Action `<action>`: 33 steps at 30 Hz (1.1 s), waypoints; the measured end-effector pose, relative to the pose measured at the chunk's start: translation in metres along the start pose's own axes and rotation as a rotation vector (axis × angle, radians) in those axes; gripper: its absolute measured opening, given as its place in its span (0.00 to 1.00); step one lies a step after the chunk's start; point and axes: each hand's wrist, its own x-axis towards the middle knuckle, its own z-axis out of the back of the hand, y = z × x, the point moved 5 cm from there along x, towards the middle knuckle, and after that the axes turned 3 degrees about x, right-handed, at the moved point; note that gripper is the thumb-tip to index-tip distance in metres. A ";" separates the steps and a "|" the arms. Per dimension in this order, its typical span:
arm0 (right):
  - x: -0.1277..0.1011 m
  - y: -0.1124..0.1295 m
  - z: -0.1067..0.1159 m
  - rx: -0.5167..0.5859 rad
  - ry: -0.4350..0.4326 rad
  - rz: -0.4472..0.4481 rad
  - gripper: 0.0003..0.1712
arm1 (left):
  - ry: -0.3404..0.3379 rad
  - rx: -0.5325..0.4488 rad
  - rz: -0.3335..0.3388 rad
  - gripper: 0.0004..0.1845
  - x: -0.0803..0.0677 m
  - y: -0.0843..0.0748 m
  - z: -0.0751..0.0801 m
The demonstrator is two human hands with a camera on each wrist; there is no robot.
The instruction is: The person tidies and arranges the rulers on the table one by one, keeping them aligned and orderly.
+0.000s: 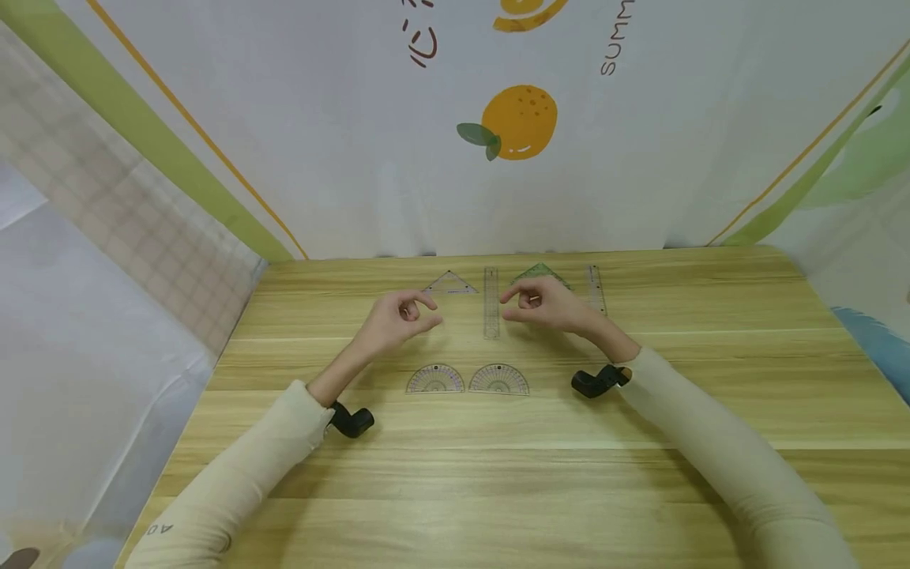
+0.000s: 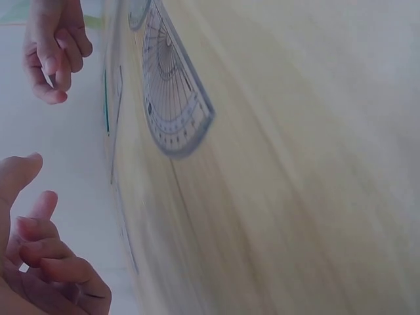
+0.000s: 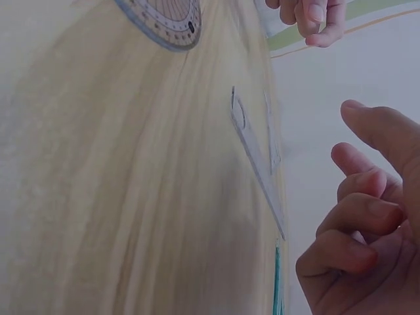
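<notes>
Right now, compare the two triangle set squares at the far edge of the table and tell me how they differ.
The left set square looks clear and colourless, while the right set square is tinted green. The left one lies fully in view just beyond the left hand; the right one is partly hidden behind the right hand. They sit on opposite sides of the upright ruler. Both lie flat on the table, apex pointing away, and neither hand touches them.

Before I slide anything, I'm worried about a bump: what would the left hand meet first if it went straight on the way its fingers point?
Probably the clear straight plastic ruler, though the left hand may be above it.
</notes>
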 end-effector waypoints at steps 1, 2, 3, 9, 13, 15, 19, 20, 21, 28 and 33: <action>0.000 0.002 0.000 -0.004 -0.001 -0.001 0.16 | -0.001 -0.001 0.002 0.12 0.000 0.001 0.001; 0.000 0.005 0.000 -0.010 -0.003 -0.001 0.16 | -0.002 0.000 0.004 0.12 0.001 0.002 0.001; 0.000 0.009 0.000 -0.011 -0.004 -0.003 0.16 | -0.003 0.002 0.007 0.12 0.001 0.002 0.002; -0.002 0.035 0.003 -0.022 -0.015 0.002 0.15 | -0.011 0.016 0.037 0.14 0.004 0.006 0.006; 0.002 0.037 0.002 -0.029 -0.018 0.023 0.14 | -0.014 0.009 0.047 0.15 0.007 0.006 0.008; 0.005 0.037 0.002 -0.022 -0.020 0.026 0.14 | -0.016 0.009 0.041 0.15 0.008 0.007 0.010; 0.009 0.038 0.000 0.005 -0.023 0.019 0.14 | -0.018 0.009 0.027 0.15 0.011 0.008 0.012; 0.010 0.038 0.000 0.011 -0.023 0.015 0.14 | -0.017 0.011 0.027 0.14 0.011 0.008 0.012; 0.011 0.038 0.000 0.015 -0.025 0.012 0.14 | -0.016 0.013 0.029 0.14 0.011 0.009 0.013; 0.028 0.001 -0.002 -0.005 -0.026 -0.008 0.15 | -0.024 0.044 0.029 0.14 0.014 0.016 0.016; 0.034 -0.005 -0.001 -0.020 -0.036 0.001 0.15 | -0.033 0.049 0.035 0.15 0.017 0.020 0.021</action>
